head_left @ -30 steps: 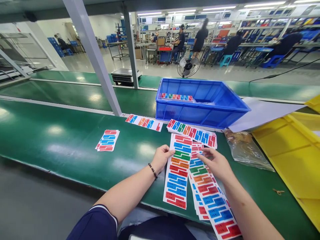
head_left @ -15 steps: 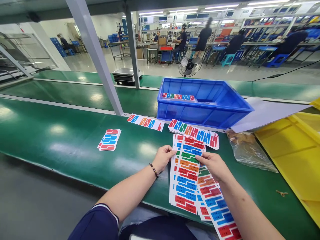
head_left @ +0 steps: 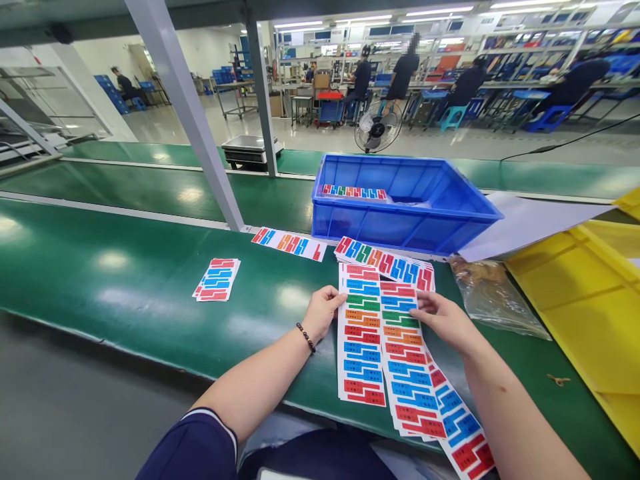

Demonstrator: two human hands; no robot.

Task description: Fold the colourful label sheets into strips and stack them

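Note:
My left hand (head_left: 324,312) pinches the left edge of a long sticker sheet (head_left: 363,347) printed with red, blue, green and orange stepped labels. To its right, my right hand (head_left: 444,320) grips the upper right edge of another sticker sheet (head_left: 407,353), with more sheets beneath it. A further label sheet (head_left: 467,430) fans out below my right forearm. Just beyond my hands lies a stack of the same sheets (head_left: 383,261), turned sideways. Left of that stack is a sheet with some labels gone (head_left: 290,244). Short label pieces (head_left: 219,280) form a small pile farther left.
A blue bin (head_left: 400,225) with label sheets inside stands behind the stack. On the right are a clear plastic bag (head_left: 495,300), a yellow bin (head_left: 575,287) and a small tan scrap (head_left: 559,380). A slanted grey post (head_left: 190,120) rises at the green bench's back edge.
My right hand has moved right with its sheet, away from the left-hand sheet. The two sheets, overlapped before, now lie side by side with both faces showing.

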